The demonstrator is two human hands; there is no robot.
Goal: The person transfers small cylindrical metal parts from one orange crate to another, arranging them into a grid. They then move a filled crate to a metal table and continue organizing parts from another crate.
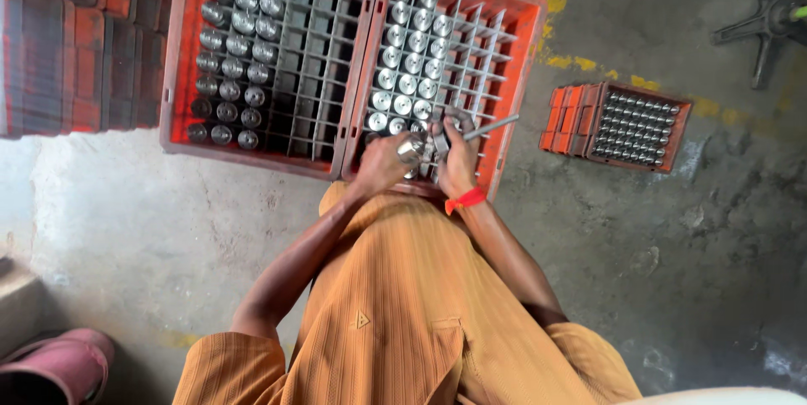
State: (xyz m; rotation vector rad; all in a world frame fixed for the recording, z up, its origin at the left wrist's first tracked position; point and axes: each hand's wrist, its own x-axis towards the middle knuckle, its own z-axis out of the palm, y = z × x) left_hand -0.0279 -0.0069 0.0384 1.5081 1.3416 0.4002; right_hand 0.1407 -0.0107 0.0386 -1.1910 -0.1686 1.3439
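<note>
Concrete floor [672, 228], stained, perhaps damp, under red crates [363, 77].

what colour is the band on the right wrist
Red-orange. The wrist band sits just below the right hand, clearest in the head view, near the orange crate.

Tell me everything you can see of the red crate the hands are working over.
The crate is red plastic, scuffed and dark with grime, standing on the concrete floor beside a second red crate, side walls touching or nearly so. A grey grid divider splits it into small cells. Shiny metal cylinders stand upright in the cells on its left side; the right cells look empty. The left hand and right hand are at its near edge, with a thin metal rod.
</note>
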